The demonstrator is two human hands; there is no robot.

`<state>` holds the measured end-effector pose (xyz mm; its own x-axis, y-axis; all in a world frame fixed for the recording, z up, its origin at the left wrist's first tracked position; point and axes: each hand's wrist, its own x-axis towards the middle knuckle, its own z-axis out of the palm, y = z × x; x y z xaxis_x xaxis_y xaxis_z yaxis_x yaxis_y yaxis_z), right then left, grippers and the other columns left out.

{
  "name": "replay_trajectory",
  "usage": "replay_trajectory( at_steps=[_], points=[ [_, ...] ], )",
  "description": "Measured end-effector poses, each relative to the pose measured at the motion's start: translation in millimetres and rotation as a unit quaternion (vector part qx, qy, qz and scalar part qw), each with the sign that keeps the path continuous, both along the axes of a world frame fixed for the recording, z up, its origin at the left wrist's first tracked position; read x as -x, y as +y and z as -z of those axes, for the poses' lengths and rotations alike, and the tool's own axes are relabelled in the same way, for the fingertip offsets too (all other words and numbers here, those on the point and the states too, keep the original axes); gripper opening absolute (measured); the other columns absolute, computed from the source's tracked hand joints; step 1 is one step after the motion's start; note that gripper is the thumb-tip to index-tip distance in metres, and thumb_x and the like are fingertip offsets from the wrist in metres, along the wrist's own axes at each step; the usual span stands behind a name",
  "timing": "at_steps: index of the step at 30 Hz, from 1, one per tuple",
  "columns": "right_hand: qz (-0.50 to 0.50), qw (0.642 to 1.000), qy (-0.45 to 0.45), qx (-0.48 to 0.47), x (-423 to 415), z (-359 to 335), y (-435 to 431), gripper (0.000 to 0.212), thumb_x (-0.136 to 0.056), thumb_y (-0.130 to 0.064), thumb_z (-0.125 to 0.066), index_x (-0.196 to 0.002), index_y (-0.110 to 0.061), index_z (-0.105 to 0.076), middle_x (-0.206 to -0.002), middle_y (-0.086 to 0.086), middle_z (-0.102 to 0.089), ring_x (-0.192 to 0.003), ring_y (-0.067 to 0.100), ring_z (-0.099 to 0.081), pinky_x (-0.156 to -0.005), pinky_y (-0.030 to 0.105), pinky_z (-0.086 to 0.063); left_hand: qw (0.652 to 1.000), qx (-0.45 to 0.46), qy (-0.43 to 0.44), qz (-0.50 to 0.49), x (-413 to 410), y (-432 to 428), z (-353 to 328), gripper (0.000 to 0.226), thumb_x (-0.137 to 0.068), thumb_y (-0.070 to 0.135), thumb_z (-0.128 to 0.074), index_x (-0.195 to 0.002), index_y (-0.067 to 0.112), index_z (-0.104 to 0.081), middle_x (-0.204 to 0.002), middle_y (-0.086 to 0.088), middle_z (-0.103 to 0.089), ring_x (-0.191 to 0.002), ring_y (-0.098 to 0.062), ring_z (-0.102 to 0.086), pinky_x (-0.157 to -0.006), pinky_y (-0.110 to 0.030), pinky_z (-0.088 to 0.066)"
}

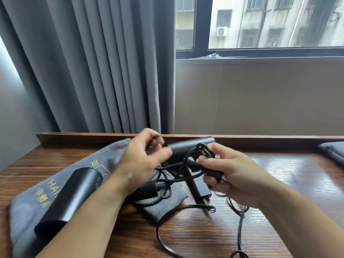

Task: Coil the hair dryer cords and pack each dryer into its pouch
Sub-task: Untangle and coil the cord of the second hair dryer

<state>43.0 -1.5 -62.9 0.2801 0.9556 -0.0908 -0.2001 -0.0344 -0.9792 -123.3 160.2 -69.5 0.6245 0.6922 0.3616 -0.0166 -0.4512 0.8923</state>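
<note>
Hands (147,157) gripping cord (178,172) mid-table (204,237)

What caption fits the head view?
Both hands, left hand and right hand, untangling black cord above two hair dryers on grey pouches.

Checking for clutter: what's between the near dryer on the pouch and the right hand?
Head view: the left hand and forearm cross that stretch, with tangled black cord running from the near dryer on its pouch to the right hand.
</note>
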Motion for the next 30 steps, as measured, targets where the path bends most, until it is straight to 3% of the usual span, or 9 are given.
replay_trajectory(
  at_steps=[2,3,6,9,13,19,24,27,30],
  points=[
    [0.015,1.0,-0.015,-0.013,-4,3,2,0.011,-0.093,-0.005,-0.065,-0.099,-0.005,-0.055,-0.078,0.007,-0.056,-0.052,0.016,-0.047,-0.039,0.017,-0.028,0.977,-0.146,0.144,0.056,-1,-3,2,0.014,-0.088,0.019,-0.077,-0.091,0.026,-0.065,-0.086,0.01,-0.07,-0.081,-0.005,-0.066,-0.078,-0.023,-0.053],
    [0.017,0.999,-0.028,-0.015,-5,4,2,0.013,-0.091,-0.006,-0.067,-0.099,-0.004,-0.056,-0.079,0.009,-0.055,-0.052,0.016,-0.047,-0.043,0.018,-0.03,0.963,-0.178,0.184,0.083,-2,-5,0,0.011,-0.091,0.023,-0.074,-0.097,0.029,-0.068,-0.091,0.012,-0.072,-0.088,-0.005,-0.068,-0.082,-0.022,-0.052],
    [0.011,0.999,-0.047,-0.018,-9,5,2,0.028,-0.086,-0.01,-0.075,-0.102,0.0,-0.054,-0.085,0.014,-0.054,-0.053,0.016,-0.048,-0.049,0.021,-0.032,0.951,-0.152,0.216,0.161,-3,-11,-6,0.012,-0.099,0.025,-0.066,-0.102,0.035,-0.072,-0.092,0.013,-0.075,-0.089,-0.002,-0.068,-0.081,-0.016,-0.051],
    [-0.01,0.998,-0.062,-0.023,-11,3,-1,0.026,-0.082,-0.016,-0.076,-0.099,-0.006,-0.059,-0.09,0.014,-0.067,-0.061,0.022,-0.06,-0.052,0.026,-0.035,0.955,-0.114,0.198,0.19,0,-11,-8,0.011,-0.099,0.021,-0.065,-0.101,0.027,-0.074,-0.089,0.009,-0.076,-0.083,-0.005,-0.069,-0.078,-0.015,-0.05],
    [-0.027,0.997,-0.066,-0.011,-14,3,-4,0.047,-0.081,-0.022,-0.071,-0.115,0.005,-0.051,-0.097,0.014,-0.072,-0.075,0.021,-0.066,-0.06,0.03,-0.049,0.974,-0.127,0.155,0.102,4,-4,-11,0.008,-0.094,0.025,-0.069,-0.086,0.024,-0.073,-0.075,0.012,-0.071,-0.073,0.003,-0.063,-0.071,-0.009,-0.045],
    [-0.026,0.992,-0.09,-0.08,-10,6,-1,0.013,-0.084,-0.021,-0.071,-0.097,-0.024,-0.068,-0.09,0.013,-0.069,-0.086,0.021,-0.068,-0.075,0.038,-0.056,0.985,-0.095,0.14,0.016,6,1,-15,0.012,-0.095,0.025,-0.071,-0.085,0.02,-0.075,-0.083,-0.004,-0.075,-0.08,-0.019,-0.069,-0.078,-0.03,-0.054],
    [-0.021,0.983,-0.117,-0.143,-5,3,0,0.038,-0.076,-0.047,-0.084,-0.102,-0.026,-0.065,-0.088,0.014,-0.069,-0.088,0.023,-0.068,-0.085,0.033,-0.056,0.965,-0.148,0.18,-0.119,2,15,-19,0.019,-0.095,0.027,-0.071,-0.077,0.023,-0.066,-0.072,0.005,-0.066,-0.07,-0.012,-0.059,-0.062,-0.018,-0.041],
    [-0.019,0.982,-0.135,-0.133,-7,-1,-2,0.02,-0.086,-0.031,-0.075,-0.102,-0.024,-0.064,-0.085,0.012,-0.069,-0.092,0.027,-0.072,-0.087,0.037,-0.057,0.941,-0.153,0.212,-0.216,6,29,-27,0.026,-0.098,0.031,-0.066,-0.074,0.026,-0.056,-0.073,0.007,-0.058,-0.072,-0.016,-0.053,-0.055,-0.017,-0.032],
    [-0.019,0.984,-0.151,-0.093,-3,-2,0,0.012,-0.097,-0.013,-0.065,-0.107,-0.014,-0.06,-0.082,0.01,-0.067,-0.095,0.03,-0.074,-0.083,0.046,-0.061,0.923,-0.153,0.261,-0.239,11,42,-41,0.023,-0.097,0.032,-0.065,-0.076,0.024,-0.059,-0.081,0.001,-0.062,-0.082,-0.023,-0.056,-0.063,-0.028,-0.038]
  ],
)
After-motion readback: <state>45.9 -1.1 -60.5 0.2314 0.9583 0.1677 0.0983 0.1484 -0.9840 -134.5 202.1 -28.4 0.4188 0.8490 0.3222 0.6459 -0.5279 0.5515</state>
